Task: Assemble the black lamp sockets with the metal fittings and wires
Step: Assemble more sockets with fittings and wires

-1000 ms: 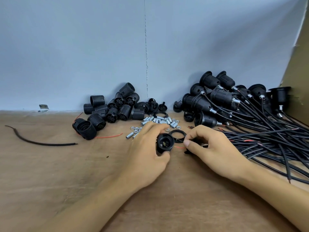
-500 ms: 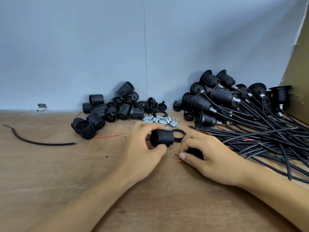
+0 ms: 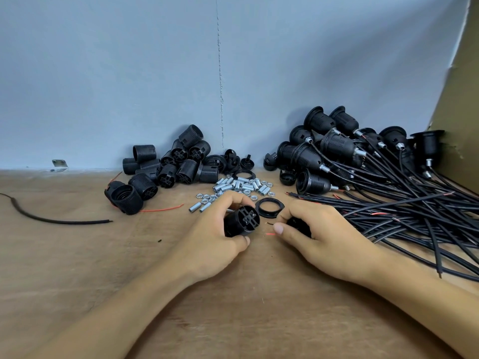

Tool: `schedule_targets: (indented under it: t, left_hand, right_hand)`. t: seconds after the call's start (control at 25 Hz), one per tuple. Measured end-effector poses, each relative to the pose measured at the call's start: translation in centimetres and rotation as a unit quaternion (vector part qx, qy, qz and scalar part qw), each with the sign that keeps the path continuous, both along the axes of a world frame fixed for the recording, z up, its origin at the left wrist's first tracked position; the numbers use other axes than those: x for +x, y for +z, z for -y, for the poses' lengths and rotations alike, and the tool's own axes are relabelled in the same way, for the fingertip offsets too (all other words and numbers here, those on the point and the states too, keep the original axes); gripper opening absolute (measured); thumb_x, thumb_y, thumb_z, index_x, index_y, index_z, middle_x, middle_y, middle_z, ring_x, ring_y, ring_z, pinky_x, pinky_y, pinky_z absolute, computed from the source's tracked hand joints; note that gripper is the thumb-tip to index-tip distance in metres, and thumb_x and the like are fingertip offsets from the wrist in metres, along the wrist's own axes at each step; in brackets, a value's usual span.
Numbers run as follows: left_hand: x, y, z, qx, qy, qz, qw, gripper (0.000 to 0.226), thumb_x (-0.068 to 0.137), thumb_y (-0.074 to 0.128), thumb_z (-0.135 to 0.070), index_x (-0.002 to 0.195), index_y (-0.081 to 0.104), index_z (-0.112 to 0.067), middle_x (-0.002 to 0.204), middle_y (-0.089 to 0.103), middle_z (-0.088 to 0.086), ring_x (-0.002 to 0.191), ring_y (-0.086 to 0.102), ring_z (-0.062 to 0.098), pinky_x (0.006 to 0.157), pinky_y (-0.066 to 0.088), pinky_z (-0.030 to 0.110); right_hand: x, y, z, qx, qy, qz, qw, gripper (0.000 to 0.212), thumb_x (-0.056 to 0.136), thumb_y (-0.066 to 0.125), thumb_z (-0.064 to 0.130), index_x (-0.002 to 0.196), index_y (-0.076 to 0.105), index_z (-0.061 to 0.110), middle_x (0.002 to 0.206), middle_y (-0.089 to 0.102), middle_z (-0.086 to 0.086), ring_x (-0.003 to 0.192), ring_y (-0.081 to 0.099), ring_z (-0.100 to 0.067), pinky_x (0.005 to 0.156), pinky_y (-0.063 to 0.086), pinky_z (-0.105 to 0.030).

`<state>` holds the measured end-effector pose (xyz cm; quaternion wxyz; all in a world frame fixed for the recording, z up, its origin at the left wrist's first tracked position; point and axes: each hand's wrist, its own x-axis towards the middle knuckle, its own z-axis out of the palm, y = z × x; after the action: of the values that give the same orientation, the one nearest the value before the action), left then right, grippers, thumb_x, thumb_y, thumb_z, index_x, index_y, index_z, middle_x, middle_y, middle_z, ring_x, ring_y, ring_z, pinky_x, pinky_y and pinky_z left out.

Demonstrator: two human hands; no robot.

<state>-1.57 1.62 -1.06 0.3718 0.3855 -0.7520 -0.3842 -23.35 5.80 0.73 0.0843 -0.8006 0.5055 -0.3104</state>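
- Head view. Your left hand (image 3: 215, 244) grips a black threaded socket body (image 3: 242, 221), thumb underneath and fingers over the top. The end with the cross-shaped terminals faces up toward you.
- Your right hand (image 3: 321, 237) sits at 3 o'clock of the left, fingers curled over a black socket part (image 3: 299, 225) that is mostly hidden. The two hands are near each other but apart.
- Between the hands, two bare wire tips (image 3: 270, 233), one red and one dark, poke out by your right thumb toward 9 o'clock.
- A black locking ring (image 3: 260, 209) lies flat on the wooden table (image 3: 77, 268), at 12 o'clock of the gap between the hands and just beside both sets of fingertips.
- The metal fittings (image 3: 241, 186) are a heap of threaded tubes and hex nuts at 12 o'clock beyond the ring, with a few strays toward 10.
- Loose socket bodies (image 3: 168, 164) are piled at 11 o'clock against the blue wall (image 3: 129, 73). A thin red wire (image 3: 160, 209) lies beside the nearest one.
- Wired sockets (image 3: 337, 156) are stacked at 1 to 2 o'clock. Their black leads (image 3: 401, 211) fan across the table to 3 o'clock, beyond your right wrist.
- A cut length of black cable (image 3: 51, 218) lies at 9 o'clock, well apart from the rest.
- A cardboard panel (image 3: 461, 99) stands at the far right edge.
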Motion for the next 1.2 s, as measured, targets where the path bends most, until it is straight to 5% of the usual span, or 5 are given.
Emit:
schedule_targets:
  t: [0.4, 0.6, 0.84, 1.2]
  left_hand:
    - [-0.1, -0.2, 0.2, -0.018, -0.014, 0.010, 1.000, 0.043, 0.071, 0.070, -0.012, 0.099, 0.052, -0.040, 0.098, 0.064, -0.011, 0.094, 0.061, 0.012, 0.087, 0.049, 0.034]
    - [-0.2, -0.1, -0.1, -0.055, -0.039, 0.020, 0.998, 0.040, 0.074, 0.070, -0.012, 0.100, 0.052, -0.036, 0.095, 0.063, -0.009, 0.093, 0.060, 0.015, 0.087, 0.049, 0.039]
    - [-0.5, 0.0, -0.4, -0.088, -0.035, 0.019, 0.995, 0.039, 0.076, 0.070, -0.011, 0.103, 0.054, -0.033, 0.095, 0.061, -0.006, 0.092, 0.059, 0.017, 0.088, 0.051, 0.049]
    - [-0.7, -0.1, -0.6, -0.107, -0.037, 0.030, 0.993, 0.038, 0.078, 0.068, -0.008, 0.106, 0.057, -0.032, 0.100, 0.065, -0.009, 0.098, 0.061, 0.018, 0.089, 0.051, 0.043]
  right_hand:
    - [-0.2, 0.6, -0.3, 0.055, 0.030, 0.053, 0.997, 0.003, 0.089, 0.072, 0.026, 0.087, 0.070, 0.026, 0.093, 0.061, 0.009, 0.090, 0.059, -0.011, 0.081, 0.046, -0.027]
    - [0.4, 0.3, -0.1, 0.055, -0.010, 0.163, 0.985, 0.007, 0.086, 0.074, 0.028, 0.080, 0.072, 0.029, 0.088, 0.063, 0.013, 0.083, 0.059, -0.005, 0.074, 0.039, -0.012]
    - [0.9, 0.0, -0.2, 0.033, -0.017, 0.160, 0.986, 0.008, 0.086, 0.075, 0.027, 0.080, 0.071, 0.029, 0.087, 0.062, 0.018, 0.086, 0.060, -0.004, 0.076, 0.038, -0.010]
    - [1.0, 0.3, -0.4, 0.028, -0.018, 0.160, 0.987, 0.009, 0.086, 0.075, 0.025, 0.078, 0.072, 0.027, 0.085, 0.062, 0.018, 0.085, 0.060, -0.004, 0.075, 0.038, -0.009]
